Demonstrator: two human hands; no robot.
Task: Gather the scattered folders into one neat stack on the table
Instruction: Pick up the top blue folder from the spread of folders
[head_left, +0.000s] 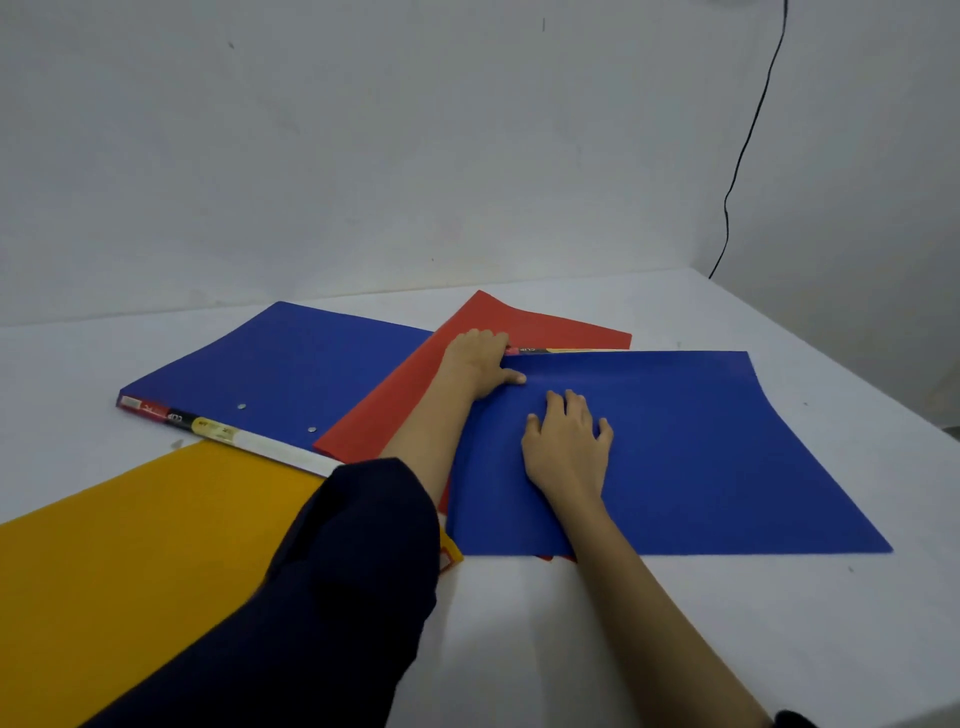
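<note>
Pressing the near blue folder (701, 457) flat with the right hand (566, 447), fingers spread.
Its far corner is pinched by the left hand (480, 358), over the red folder (405, 400), mid-tabletop (519, 649).

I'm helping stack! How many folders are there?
4: far blue folder back left, red folder middle, near blue folder front right, yellow folder front left. More may hide underneath.

A spine label (530, 351) at the right blue folder's (717, 457) far edge reads "CLIP", upside down. The print on the left blue folder's (291, 364) spine strip (208, 427) is too blurred to read.
</note>
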